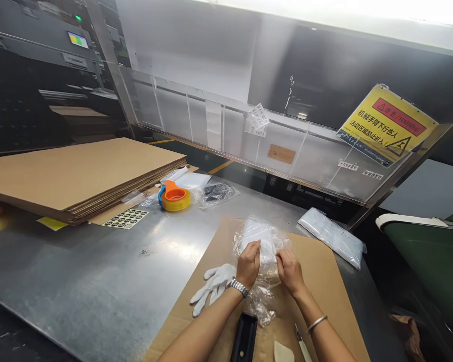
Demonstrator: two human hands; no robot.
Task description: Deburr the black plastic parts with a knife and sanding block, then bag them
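A clear plastic bag (262,234) with something white inside lies on a brown cardboard sheet (320,281). My left hand (249,264), a metal watch at its wrist, pinches the bag's left side with curled fingers. On the other side my right hand (290,269), with a bangle on the forearm, grips the bag's right edge. Crumpled clear plastic (262,304) trails below the hands. White gloves (215,286) rest left of my left wrist. Nearer to me are a black tray-like case (244,337), a knife with a pale handle (302,344) and a small cream piece (283,352).
Stacked cardboard sheets (83,176) occupy the metal table's (109,281) left. Beside them are a tape dispenser (175,198), a sticker sheet (126,219) and a bag with dark contents (217,193). A wrapped white packet (332,236) lies right, near a green conveyor (430,261). A clear barrier (234,130) stands behind.
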